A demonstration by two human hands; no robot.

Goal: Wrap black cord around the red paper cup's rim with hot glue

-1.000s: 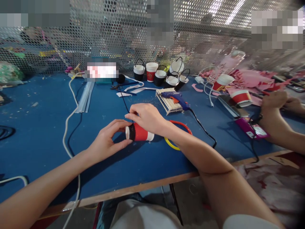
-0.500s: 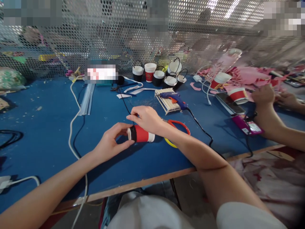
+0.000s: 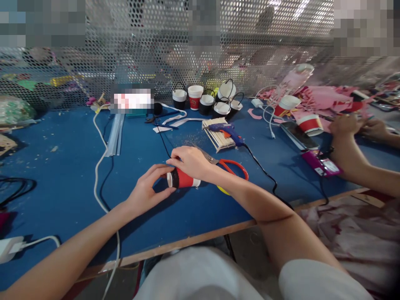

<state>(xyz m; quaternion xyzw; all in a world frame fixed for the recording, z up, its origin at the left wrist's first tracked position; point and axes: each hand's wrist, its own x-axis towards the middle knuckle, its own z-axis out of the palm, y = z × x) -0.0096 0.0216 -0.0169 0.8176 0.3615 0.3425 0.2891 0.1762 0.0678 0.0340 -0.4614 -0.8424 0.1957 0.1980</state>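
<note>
A red and white paper cup [image 3: 186, 179] lies on its side low over the blue table, its mouth toward the left. Black cord is wound in a band [image 3: 175, 179] around it near the rim. My left hand [image 3: 143, 191] grips the cup at that end, thumb below and fingers above. Against the cup's upper side, my right hand [image 3: 191, 161] pinches the black cord [image 3: 163, 139]; its fingertips are partly hidden. The cord runs back to a black ball of cord [image 3: 158, 109]. Scissors [image 3: 233, 166] with red and yellow handles lie beside my right forearm.
Several paper cups [image 3: 206, 105], most black-wrapped with handles, stand by the perforated metal screen [image 3: 168, 46]. A blue glue gun [image 3: 229, 132] rests on a small stick frame [image 3: 215, 143]. Clear strips [image 3: 115, 135] and a white cable [image 3: 96, 175] lie left. Another person's hands [image 3: 346, 125] are right.
My right hand has come down closer to the cup, covering more of its upper side. My left hand keeps its hold. The camera view has shifted slightly.
</note>
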